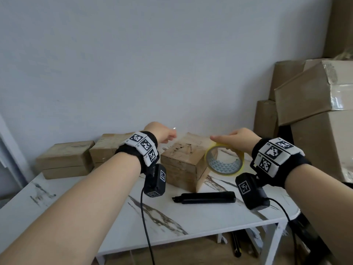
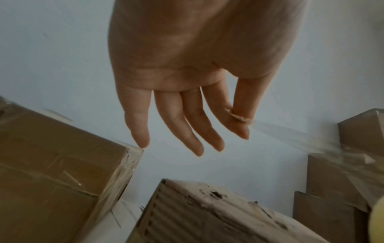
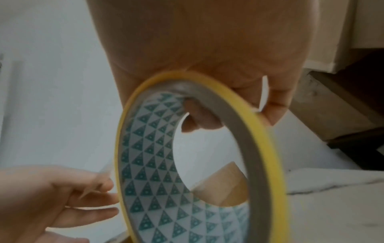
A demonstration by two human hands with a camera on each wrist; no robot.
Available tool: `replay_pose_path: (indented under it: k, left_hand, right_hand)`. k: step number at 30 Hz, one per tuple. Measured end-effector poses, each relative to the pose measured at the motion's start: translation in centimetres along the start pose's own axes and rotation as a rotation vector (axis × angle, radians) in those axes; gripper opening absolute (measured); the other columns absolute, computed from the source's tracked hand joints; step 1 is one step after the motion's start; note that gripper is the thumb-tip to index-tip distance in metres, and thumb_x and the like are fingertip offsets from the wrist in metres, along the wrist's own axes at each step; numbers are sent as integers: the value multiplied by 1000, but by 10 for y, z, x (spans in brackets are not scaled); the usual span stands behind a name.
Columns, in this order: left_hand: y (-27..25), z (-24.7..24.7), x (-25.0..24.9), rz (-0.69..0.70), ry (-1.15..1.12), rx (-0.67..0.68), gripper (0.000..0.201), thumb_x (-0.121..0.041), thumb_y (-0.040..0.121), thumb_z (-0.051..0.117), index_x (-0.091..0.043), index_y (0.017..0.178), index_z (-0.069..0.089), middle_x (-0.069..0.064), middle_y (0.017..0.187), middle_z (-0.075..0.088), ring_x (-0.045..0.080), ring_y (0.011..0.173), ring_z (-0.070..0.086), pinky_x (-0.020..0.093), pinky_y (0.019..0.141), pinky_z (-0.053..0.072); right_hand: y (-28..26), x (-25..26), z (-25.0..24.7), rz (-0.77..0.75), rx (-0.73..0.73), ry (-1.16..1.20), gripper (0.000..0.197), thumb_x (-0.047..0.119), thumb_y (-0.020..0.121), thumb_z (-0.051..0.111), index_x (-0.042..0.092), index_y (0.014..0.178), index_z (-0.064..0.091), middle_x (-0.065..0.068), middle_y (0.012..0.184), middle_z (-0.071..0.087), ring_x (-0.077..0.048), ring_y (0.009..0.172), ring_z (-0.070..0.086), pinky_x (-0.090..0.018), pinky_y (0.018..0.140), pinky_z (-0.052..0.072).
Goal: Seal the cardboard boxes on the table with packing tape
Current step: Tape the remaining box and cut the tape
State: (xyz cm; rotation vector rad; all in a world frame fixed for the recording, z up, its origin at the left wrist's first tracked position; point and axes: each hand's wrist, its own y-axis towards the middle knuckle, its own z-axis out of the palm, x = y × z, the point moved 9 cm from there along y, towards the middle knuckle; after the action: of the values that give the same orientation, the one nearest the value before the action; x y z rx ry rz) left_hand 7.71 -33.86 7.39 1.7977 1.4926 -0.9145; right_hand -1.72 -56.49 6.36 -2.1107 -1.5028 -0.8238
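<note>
Pale grey-blue wall (image 1: 133, 64) before me, white marble-patterned table (image 1: 191, 217), big brown cardboard cartons (image 1: 315, 96) stacked at my right, wooden floor (image 1: 191, 253).

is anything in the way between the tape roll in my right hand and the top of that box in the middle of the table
Nothing visible. The yellow-edged roll of clear packing tape hangs in the right hand, just right of the scuffed cardboard box. The left hand pinches the pulled tape end above it.

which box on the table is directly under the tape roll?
The scuffed box at the table's centre, corner toward the camera. The tape roll overlaps its right side; the two boxes further left are cleaner.
</note>
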Motion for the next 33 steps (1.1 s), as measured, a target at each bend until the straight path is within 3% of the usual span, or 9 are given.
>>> replay_pose_path:
  k: [3, 5, 7, 9, 11, 14, 18, 26, 33]
  left_hand:
    - [-1, -2, -1, -12, -77, -28, 25, -18, 91, 59, -9, 68, 62, 8, 82, 67, 19, 79, 64, 33, 94, 51]
    - [0, -4, 2, -14, -57, -68, 24, -18, 89, 61, -7, 68, 63, -1, 58, 61, 17, 66, 58, 36, 95, 50]
    - [-2, -4, 3, -16, 0, -88, 22, -20, 88, 61, -8, 71, 65, -5, 48, 55, 19, 67, 59, 39, 98, 49]
    - [-2, -1, 2, -8, 80, -70, 26, -26, 91, 58, -11, 71, 66, -2, 59, 57, 20, 76, 60, 37, 98, 47]
    - [0, -6, 0, -8, 222, -85, 29, -31, 92, 55, -11, 77, 69, 2, 72, 63, 23, 84, 63, 35, 93, 45]
    - [12, -19, 5, -49, 323, -135, 33, -34, 91, 54, -8, 96, 73, 4, 86, 68, 21, 82, 63, 33, 86, 47]
    - [29, -11, 10, -70, 387, -70, 27, -33, 93, 53, -14, 97, 71, -1, 78, 63, 15, 70, 56, 28, 76, 45]
    - [53, -2, 25, -54, 479, -7, 27, -34, 93, 54, -14, 94, 71, -1, 70, 58, 17, 73, 53, 25, 68, 39]
    - [63, 2, 36, -47, 548, 25, 26, -37, 93, 53, -16, 87, 68, 4, 80, 61, 20, 76, 54, 29, 81, 44]
  right_hand:
    - [-7, -7, -4, 4, 21, 247, 53, 63, 68, 69, 10, 67, 58, -5, 64, 55, -20, 61, 53, -34, 68, 46]
    - [-10, -10, -5, 3, 11, 423, 48, 56, 69, 72, 10, 78, 60, -4, 69, 56, -20, 66, 55, -36, 76, 51]
    - [-12, -11, -6, 6, -18, 525, 46, 50, 74, 71, 8, 91, 60, -3, 71, 54, -19, 63, 55, -35, 76, 55]
    - [-13, -7, -6, -16, -58, 472, 43, 48, 78, 69, 8, 88, 61, -3, 65, 52, -17, 56, 52, -34, 67, 54]
    - [-14, -2, -4, -55, -98, 319, 41, 49, 79, 67, 11, 68, 57, -1, 57, 49, -15, 51, 47, -28, 55, 45]
    - [-13, -3, 2, -69, -157, -18, 49, 49, 80, 66, 20, 52, 38, 4, 50, 38, -11, 49, 39, -24, 45, 28]
    - [-3, -3, 5, -21, -142, -113, 53, 47, 79, 68, 17, 50, 36, 3, 47, 33, -14, 46, 36, -25, 43, 25]
    - [23, 6, 14, 32, -49, -227, 46, 45, 74, 73, 12, 53, 48, -1, 53, 43, -15, 51, 44, -25, 44, 30]
    - [32, 2, 27, 47, -12, -263, 46, 47, 75, 71, 10, 57, 50, -2, 57, 46, -15, 53, 45, -24, 44, 31]
